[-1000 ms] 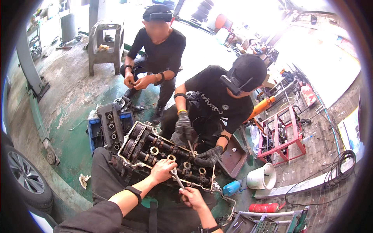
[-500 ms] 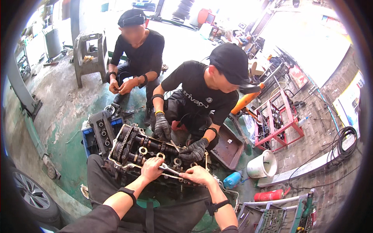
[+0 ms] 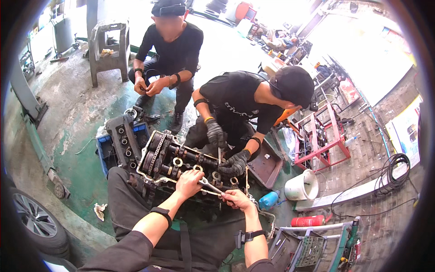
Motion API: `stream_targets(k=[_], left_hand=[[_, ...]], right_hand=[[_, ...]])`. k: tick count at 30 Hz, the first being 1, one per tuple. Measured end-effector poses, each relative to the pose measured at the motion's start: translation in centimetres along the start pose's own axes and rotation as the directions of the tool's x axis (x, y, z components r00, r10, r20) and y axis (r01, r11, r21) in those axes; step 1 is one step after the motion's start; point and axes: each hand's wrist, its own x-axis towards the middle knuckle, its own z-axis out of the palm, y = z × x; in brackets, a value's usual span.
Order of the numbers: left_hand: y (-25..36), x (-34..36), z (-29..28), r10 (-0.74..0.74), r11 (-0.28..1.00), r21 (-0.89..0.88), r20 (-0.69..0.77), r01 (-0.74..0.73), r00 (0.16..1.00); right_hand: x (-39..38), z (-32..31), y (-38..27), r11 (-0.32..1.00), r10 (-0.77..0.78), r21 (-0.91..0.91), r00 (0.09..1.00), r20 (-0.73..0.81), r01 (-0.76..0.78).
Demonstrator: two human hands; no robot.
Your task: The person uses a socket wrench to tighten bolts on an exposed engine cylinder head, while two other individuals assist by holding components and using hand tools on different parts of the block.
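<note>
An engine cylinder head with camshafts and a timing chain lies in front of me. My left hand grips the head end of a silver wrench on the engine's near side. My right hand is wrapped around the wrench's handle, lower and to the right. Opposite me, a co-worker's two gloved hands work at the far camshaft with a thin metal tool.
A valve cover rests on a blue crate left of the engine. Another person squats behind, near a stool. To the right are a tray, white bucket, red frame, extinguisher and tool cart. A car wheel stands left.
Over the last second my right hand has swung the wrench handle upward and rightward, while my left hand stayed at its head. The co-worker opposite has bent lower over the engine.
</note>
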Motion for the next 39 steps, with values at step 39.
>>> stream_targets(k=[39], left_hand=[[0.1,-0.2,-0.1,-0.067,0.997,0.029,0.001,0.067,0.998]], right_hand=[[-2.3,6.0,0.0,0.601,-0.615,-0.798,0.656,-0.437,0.032]])
